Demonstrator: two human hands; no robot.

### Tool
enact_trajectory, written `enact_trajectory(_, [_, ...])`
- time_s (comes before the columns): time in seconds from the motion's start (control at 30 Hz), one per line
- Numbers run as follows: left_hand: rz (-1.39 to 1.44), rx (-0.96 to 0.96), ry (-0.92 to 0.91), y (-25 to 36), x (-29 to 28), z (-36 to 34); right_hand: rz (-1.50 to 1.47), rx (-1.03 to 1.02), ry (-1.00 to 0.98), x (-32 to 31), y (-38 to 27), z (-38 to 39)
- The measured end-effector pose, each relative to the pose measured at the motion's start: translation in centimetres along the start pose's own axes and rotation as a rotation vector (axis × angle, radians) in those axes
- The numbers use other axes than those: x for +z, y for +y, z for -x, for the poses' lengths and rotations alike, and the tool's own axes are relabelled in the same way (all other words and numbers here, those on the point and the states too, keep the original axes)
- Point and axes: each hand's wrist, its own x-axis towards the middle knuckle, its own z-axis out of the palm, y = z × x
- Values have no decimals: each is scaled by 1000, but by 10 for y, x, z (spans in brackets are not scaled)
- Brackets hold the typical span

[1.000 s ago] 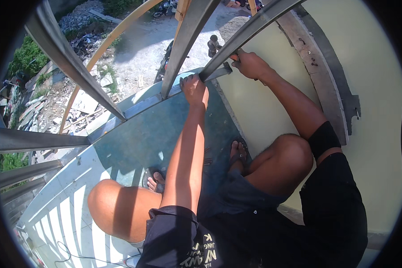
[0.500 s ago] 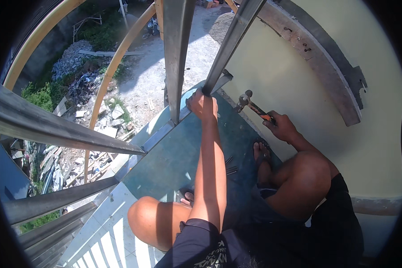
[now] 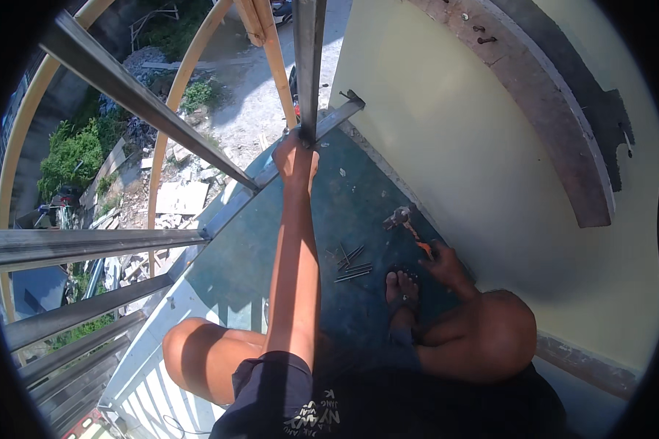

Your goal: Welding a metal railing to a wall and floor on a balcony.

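My left hand (image 3: 296, 159) is closed around the foot of a metal upright (image 3: 309, 66), where it meets the bottom rail (image 3: 340, 113). The fingers are partly hidden behind the bar. In my right hand (image 3: 448, 268) is a hammer (image 3: 419, 242), gripped by its orange and dark handle. The hammer's metal head points away from me, low over the green floor and apart from the upright. Several thin dark metal rods (image 3: 353, 273) lie loose on the floor between my arms, close to my right foot (image 3: 402, 293).
More metal bars (image 3: 146, 99) of the railing slant across the left, with curved wooden strips (image 3: 179, 88) beyond them. Past the edge, rubble (image 3: 183, 197) lies on lower ground. A pale yellow wall (image 3: 490, 154) rises at right, with a curved board (image 3: 534, 95) bearing nails.
My right hand has brought the hammer down and nearer to me, away from the wall. My view has shifted to the right. My left hand keeps its grip on the upright's foot.
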Motion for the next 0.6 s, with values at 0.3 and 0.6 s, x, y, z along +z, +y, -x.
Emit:
enact_trajectory(0.3, [-102,17,-194,7,-14,-13,-229,-48,20,32,55,-20])
enact_trajectory(0.6, [-169,25,-233,7,-19,-17,-323,-109,17,41,67,-33])
